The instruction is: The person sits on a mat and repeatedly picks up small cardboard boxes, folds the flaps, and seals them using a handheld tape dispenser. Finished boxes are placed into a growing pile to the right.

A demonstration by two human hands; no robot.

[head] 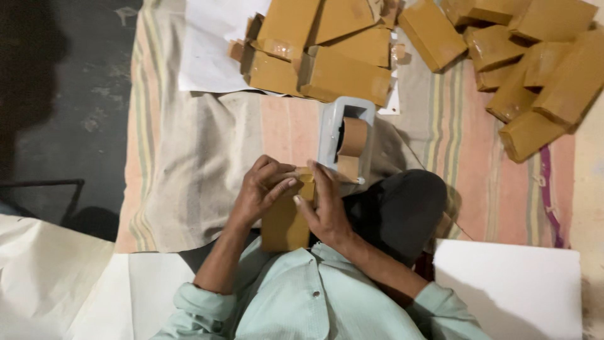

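Pressing along the top edge of a small brown cardboard box [284,221], both hands worked at the lower centre of the frame. The left hand [263,187] curled its fingers over the box's upper corner, thumb flat on the flap; the right hand [322,203] closed on the opposite side, fingertips pinching the same edge. The box stood upright against the pale green shirt [296,296], its matt card smooth and square-cornered. Whether tape already lay across its flap could not be made out.

Just above the hands sat a grey tape dispenser [345,137], blocky and hard, carrying a roll of brown tape [353,136]. It rested on a soft, rumpled striped cloth [207,145] in faded pink and beige.

Farther up, a heap of similar boxes [327,50] filled the upper centre, and more boxes [535,69] were piled at the upper right, several showing glossy taped seams, so by my judgement much of the sealing was already finished.
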